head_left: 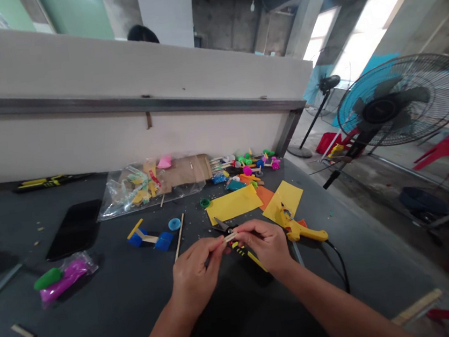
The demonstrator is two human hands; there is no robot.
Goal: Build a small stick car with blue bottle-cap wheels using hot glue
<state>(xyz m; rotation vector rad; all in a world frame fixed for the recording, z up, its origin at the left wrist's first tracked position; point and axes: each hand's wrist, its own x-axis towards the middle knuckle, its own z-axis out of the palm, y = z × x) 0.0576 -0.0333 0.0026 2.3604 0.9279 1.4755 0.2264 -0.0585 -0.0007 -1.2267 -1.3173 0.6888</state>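
Pinching short pale wood [229, 237] between nearly closed fingertips, the left hand [198, 271] and right hand [269, 245] meet over cutters [239, 249] on the bench [136, 322]. To the left, a blue-and-wood piece [148, 238] looks partly built, the held wood unattached.

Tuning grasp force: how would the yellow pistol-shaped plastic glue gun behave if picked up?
The yellow pistol-shaped plastic glue gun likely feels stiff, given its moulded-looking body. Its curving black cord would probably trail. With its handle jutting out, it seems unlikely to roll.
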